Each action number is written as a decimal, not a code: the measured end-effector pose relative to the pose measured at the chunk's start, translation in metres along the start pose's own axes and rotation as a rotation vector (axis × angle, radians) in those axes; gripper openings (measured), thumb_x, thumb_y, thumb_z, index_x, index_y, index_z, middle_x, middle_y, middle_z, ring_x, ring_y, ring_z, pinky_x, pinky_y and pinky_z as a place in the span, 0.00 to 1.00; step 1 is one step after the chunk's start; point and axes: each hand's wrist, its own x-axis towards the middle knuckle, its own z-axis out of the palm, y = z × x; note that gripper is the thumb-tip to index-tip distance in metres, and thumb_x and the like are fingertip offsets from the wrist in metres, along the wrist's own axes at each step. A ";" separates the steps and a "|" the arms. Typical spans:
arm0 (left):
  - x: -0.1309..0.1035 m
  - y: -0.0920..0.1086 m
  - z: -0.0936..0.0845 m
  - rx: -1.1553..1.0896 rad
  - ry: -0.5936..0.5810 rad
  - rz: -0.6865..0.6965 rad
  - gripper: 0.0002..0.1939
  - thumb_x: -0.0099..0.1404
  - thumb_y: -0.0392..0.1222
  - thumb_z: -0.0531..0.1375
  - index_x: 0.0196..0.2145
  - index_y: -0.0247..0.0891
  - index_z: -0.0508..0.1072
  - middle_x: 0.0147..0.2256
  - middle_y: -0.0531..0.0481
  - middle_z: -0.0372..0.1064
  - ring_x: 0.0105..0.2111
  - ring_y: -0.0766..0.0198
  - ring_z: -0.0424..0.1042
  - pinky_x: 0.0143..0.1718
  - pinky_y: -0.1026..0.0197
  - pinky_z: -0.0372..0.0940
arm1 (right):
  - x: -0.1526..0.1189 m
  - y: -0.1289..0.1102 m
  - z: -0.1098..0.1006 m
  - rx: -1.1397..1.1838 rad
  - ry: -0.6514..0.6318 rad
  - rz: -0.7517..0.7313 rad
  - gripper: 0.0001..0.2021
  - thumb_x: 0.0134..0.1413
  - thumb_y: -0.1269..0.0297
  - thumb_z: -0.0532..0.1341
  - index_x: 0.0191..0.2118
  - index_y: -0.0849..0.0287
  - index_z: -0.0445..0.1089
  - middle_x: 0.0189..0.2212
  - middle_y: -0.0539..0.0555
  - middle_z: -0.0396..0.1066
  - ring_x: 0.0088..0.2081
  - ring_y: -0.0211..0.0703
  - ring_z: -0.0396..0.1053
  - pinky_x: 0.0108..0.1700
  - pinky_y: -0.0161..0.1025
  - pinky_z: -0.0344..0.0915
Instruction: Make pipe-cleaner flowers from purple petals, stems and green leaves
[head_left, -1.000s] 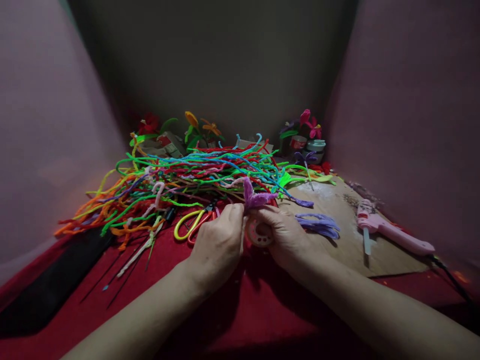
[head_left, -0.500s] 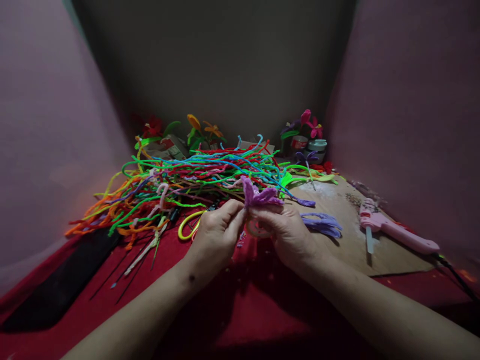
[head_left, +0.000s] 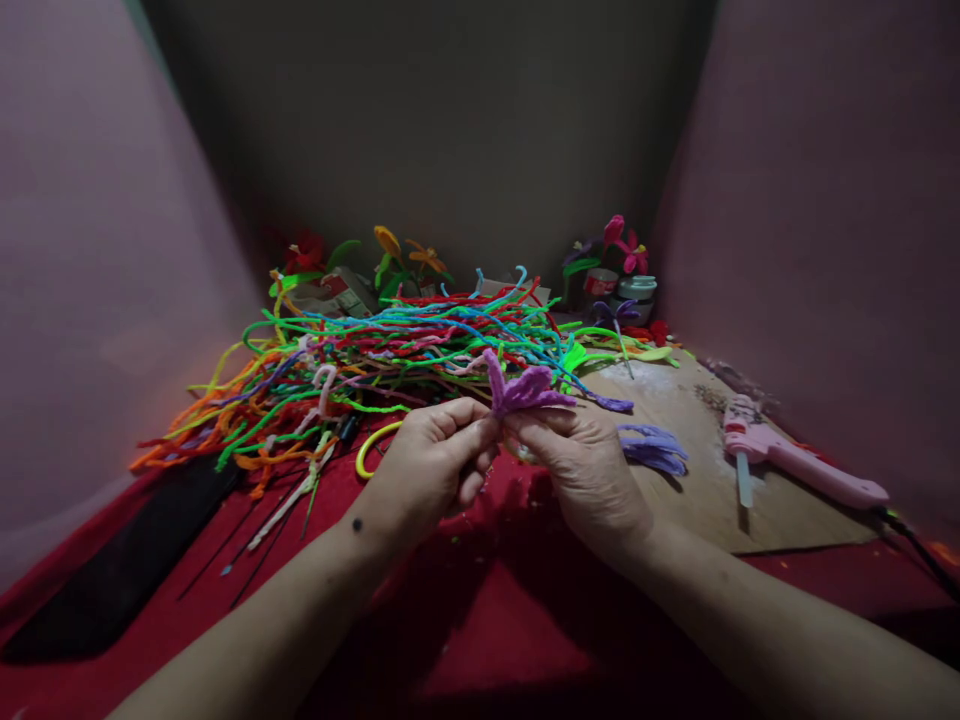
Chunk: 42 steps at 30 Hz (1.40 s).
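Note:
A purple pipe-cleaner flower (head_left: 525,388) with several fuzzy petals is held up in front of me. My left hand (head_left: 439,455) pinches its base between thumb and fingers. From the other side my right hand (head_left: 581,460) grips the lower petals and base, its thumb on the near side. The fingertips nearly meet under the flower and hide its bottom. Just behind my left hand shows a yellow scissors handle (head_left: 367,452). Looped purple pipe-cleaner pieces (head_left: 654,449) lie right of my right hand.
A tangled heap of colourful pipe cleaners (head_left: 420,340) spreads behind my hands. A pink glue gun (head_left: 810,465) rests on a cardboard sheet (head_left: 697,515) at right. At left lies a black flat object (head_left: 127,570). Finished flowers (head_left: 630,250) and a jar (head_left: 636,290) stand behind.
My left hand has turned slightly, its lower fingers now showing curled beneath. The flower has tilted a little to the right, and its petals look more spread. Both hands still hold it.

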 end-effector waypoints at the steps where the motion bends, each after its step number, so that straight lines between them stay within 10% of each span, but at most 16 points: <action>1: 0.001 0.000 0.000 -0.101 -0.024 -0.035 0.09 0.60 0.42 0.56 0.25 0.36 0.64 0.17 0.59 0.56 0.10 0.78 0.49 0.10 0.74 0.45 | 0.000 0.000 0.001 0.039 -0.005 0.019 0.05 0.45 0.65 0.64 0.24 0.60 0.74 0.22 0.47 0.69 0.26 0.34 0.61 0.33 0.35 0.59; 15: 0.010 -0.004 -0.018 -0.512 -0.418 -0.308 0.06 0.59 0.37 0.57 0.25 0.33 0.66 0.16 0.59 0.56 0.08 0.81 0.42 0.06 0.76 0.47 | 0.008 0.006 -0.015 0.280 -0.340 0.242 0.08 0.45 0.63 0.64 0.24 0.64 0.70 0.17 0.47 0.61 0.18 0.29 0.49 0.21 0.33 0.42; 35: -0.001 -0.016 0.010 0.514 0.271 0.360 0.09 0.60 0.43 0.55 0.25 0.38 0.66 0.18 0.57 0.59 0.16 0.73 0.57 0.17 0.70 0.52 | 0.004 0.002 0.004 0.288 0.011 0.158 0.09 0.36 0.65 0.68 0.20 0.62 0.68 0.16 0.45 0.60 0.19 0.30 0.51 0.24 0.33 0.50; 42: -0.002 -0.006 0.009 0.342 0.255 0.306 0.11 0.61 0.41 0.54 0.22 0.37 0.65 0.16 0.59 0.54 0.16 0.74 0.51 0.17 0.70 0.50 | 0.002 0.000 -0.001 0.105 -0.065 0.061 0.07 0.44 0.66 0.61 0.20 0.60 0.70 0.18 0.47 0.61 0.23 0.33 0.53 0.28 0.34 0.52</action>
